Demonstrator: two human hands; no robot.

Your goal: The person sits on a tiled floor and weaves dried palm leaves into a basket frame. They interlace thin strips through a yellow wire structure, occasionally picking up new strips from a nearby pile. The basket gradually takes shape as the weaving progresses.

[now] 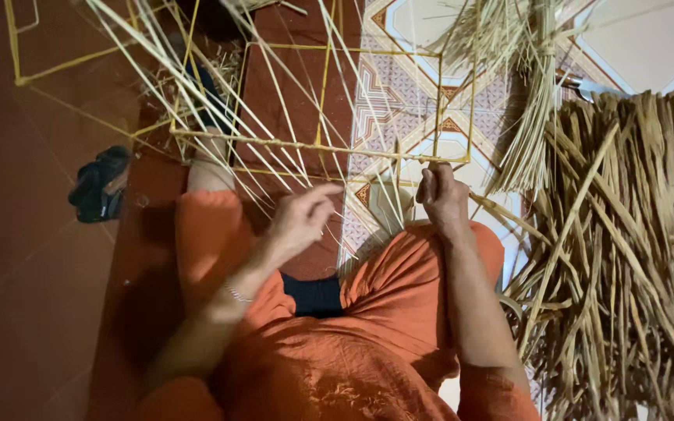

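The right hand [442, 195] is closed around the lower bar of the yellow wire frame [317, 146], at twelve o'clock from the knees. The left hand [302, 218], fingers loosely curled, pinches thin pale straw strands [274, 168]. Best keep each strand taut while wrapping. Dried reeds [626, 257] lie at three o'clock.

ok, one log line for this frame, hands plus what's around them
left hand: pinching thin straw strands | right hand: gripping yellow wire frame | dried reed pile by right side
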